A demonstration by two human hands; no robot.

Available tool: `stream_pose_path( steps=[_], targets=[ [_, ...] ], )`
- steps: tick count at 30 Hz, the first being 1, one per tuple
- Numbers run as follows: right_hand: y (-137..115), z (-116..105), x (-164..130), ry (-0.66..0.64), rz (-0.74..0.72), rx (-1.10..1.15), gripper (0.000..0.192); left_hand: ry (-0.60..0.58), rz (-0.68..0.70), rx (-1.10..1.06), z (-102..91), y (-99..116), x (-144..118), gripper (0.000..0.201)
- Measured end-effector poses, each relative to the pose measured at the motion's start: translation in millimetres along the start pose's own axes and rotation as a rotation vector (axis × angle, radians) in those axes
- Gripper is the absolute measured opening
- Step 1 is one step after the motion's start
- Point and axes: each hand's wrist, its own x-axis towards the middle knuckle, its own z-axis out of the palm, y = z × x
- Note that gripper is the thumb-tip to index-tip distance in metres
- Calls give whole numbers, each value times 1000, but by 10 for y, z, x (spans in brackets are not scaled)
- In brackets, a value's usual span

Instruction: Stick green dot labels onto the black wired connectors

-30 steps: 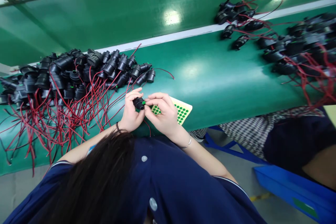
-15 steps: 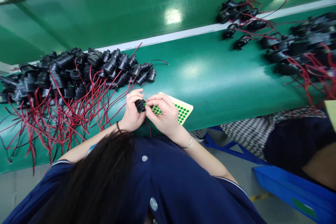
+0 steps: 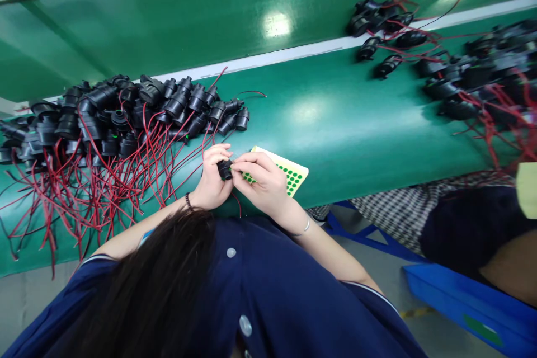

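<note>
Left hand: the left hand (image 3: 212, 179) is curled around a small black plug (image 3: 225, 169), gripping it from the left side, just above the near edge of the green table (image 3: 356, 117).
Right hand: the right hand (image 3: 262, 182) pinches the same plug from the right with thumb and forefinger, the fingertips pressed to its end.
Black plug: held between both hands, lifted just off the table, right beside the sticker sheet; a thin red wire (image 3: 237, 204) hangs from it toward the table's edge.
Sticker sheet: a pale yellow sticker sheet (image 3: 289, 174) with rows of green dots lies flat on the table, partly under the right hand.
Left heap: a big pile of plugs (image 3: 121, 112) with tangled red wires lies on the table, left of the sticker sheet and beyond the left hand.
Right heap: a second heap of plugs (image 3: 461, 78) lies far right of the sticker sheet, well apart from the hands.
Neighbour: another person's dark sleeve (image 3: 470, 229) shows past the table's near edge, far right.
</note>
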Motion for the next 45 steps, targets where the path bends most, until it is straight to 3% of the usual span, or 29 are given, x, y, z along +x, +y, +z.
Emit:
stream_pose_path(
  steps=[7, 18, 26, 38, 45],
  targets=[
    [-40, -4, 11, 4, 109, 59, 14, 47, -57, -90, 29, 2, -19, 32],
    [-32, 11, -7, -1, 91, 84, 16, 103, -53, -114, 62, 8, -11, 31],
    [-38, 20, -1, 10, 76, 60, 22, 78, -102, -132, 17, 72, 38, 30],
    [-31, 21, -10, 24, 33, 46, 14, 31, -144, -185, 11, 89, 9, 30],
    [-26, 7, 17, 51, -1, 41, 18, 30, 35, -42, -25, 21, 44, 28]
  ],
)
